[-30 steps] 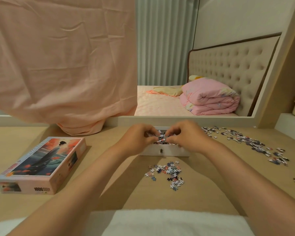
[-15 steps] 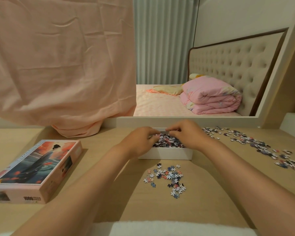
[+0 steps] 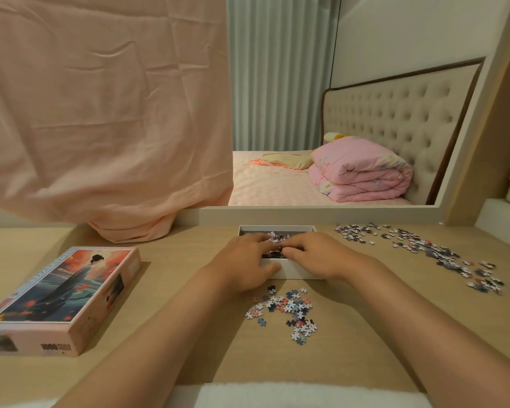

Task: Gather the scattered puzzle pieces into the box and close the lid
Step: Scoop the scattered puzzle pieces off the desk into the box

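Note:
A white open box [image 3: 277, 228] sits at the middle of the desk, with puzzle pieces inside. My left hand [image 3: 245, 266] and my right hand [image 3: 315, 257] both lie low over the box's front half, fingers stretched out flat on the pieces in it. They hide most of its contents. The left thumb hangs over the front wall. A small heap of loose pieces [image 3: 287, 310] lies just in front of the box. A long scatter of pieces [image 3: 424, 248] spreads across the desk to the right. The illustrated box lid [image 3: 62, 295] rests at the left.
A mirror frame [image 3: 306, 213] runs along the desk's back edge, just behind the box. A peach cloth [image 3: 130, 228] hangs down onto the desk at back left. A white shelf [image 3: 501, 213] stands at far right, and a white towel [image 3: 306, 396] covers the near edge.
My hands were curled around a handful of pieces above the box. They have since sunk into it, and the fingers have spread flat over the pieces.

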`<action>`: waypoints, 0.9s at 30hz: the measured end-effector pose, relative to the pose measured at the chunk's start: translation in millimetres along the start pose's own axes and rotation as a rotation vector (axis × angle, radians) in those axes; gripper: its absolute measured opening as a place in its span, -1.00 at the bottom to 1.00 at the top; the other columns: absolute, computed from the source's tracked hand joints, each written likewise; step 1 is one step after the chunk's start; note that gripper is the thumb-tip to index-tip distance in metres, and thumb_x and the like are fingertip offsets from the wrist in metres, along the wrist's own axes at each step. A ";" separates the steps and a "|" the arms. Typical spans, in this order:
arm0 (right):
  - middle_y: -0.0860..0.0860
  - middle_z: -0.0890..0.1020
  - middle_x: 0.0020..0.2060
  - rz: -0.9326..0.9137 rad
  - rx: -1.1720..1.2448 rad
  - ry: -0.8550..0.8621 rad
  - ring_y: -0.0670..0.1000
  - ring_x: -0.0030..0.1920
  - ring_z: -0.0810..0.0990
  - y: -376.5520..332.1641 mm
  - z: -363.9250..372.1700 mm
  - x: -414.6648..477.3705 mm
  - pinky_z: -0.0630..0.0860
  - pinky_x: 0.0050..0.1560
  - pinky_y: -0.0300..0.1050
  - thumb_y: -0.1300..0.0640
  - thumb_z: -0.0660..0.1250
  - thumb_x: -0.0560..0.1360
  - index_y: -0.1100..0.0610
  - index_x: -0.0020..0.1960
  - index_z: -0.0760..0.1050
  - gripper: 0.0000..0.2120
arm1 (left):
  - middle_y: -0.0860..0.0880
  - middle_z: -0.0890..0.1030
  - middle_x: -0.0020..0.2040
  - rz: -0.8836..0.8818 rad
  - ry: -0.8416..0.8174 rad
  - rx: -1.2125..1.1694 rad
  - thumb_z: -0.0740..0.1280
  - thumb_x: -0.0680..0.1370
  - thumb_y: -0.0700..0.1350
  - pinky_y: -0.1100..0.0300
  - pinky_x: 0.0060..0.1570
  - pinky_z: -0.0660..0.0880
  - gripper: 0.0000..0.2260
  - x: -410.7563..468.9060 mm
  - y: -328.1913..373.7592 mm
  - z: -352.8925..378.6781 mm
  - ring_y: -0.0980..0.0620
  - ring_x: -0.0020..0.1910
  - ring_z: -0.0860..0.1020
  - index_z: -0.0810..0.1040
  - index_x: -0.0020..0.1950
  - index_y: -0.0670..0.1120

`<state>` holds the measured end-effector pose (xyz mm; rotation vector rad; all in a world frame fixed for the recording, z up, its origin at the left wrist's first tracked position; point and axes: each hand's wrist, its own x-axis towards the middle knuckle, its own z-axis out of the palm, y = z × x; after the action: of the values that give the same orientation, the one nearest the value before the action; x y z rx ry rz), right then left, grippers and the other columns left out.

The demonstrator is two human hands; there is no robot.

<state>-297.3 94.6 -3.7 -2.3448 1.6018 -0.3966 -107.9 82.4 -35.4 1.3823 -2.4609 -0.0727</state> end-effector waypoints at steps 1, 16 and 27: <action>-0.08 0.60 0.27 0.001 0.024 0.021 -0.04 0.22 0.54 -0.6 -2.7 -2.5 0.40 0.11 -0.19 -0.05 0.20 0.63 -0.09 0.34 0.54 -0.68 | 0.04 0.33 0.49 -0.003 0.039 -0.035 0.22 0.57 0.13 0.06 0.42 0.20 -0.55 -2.2 -1.1 -1.8 -0.02 0.44 0.28 0.37 0.46 0.14; -0.09 0.64 0.21 -0.013 -0.028 -0.029 -0.08 0.19 0.59 -0.6 10.1 -50.6 0.49 0.26 -0.12 0.23 0.22 0.59 -0.04 0.26 0.60 -0.66 | 0.04 0.50 0.22 0.110 -0.037 -0.150 0.26 0.57 -0.01 0.17 0.26 0.38 -0.68 -55.5 16.9 9.2 0.10 0.19 0.46 0.55 0.31 -0.03; -0.17 0.68 0.05 -0.044 0.049 -0.005 -0.22 -0.07 0.60 -10.2 6.8 -66.9 0.52 0.01 -0.28 0.15 0.36 0.54 -0.12 0.21 0.63 -0.71 | 0.14 0.48 0.16 0.066 -0.082 -0.142 0.36 0.53 0.06 0.19 0.14 0.43 -0.63 -70.2 13.4 -13.6 0.17 0.08 0.45 0.51 0.34 0.09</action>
<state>-309.5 161.1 -10.9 -2.3461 1.5237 -0.4336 -81.1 149.9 -37.3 1.2610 -2.5114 -0.2878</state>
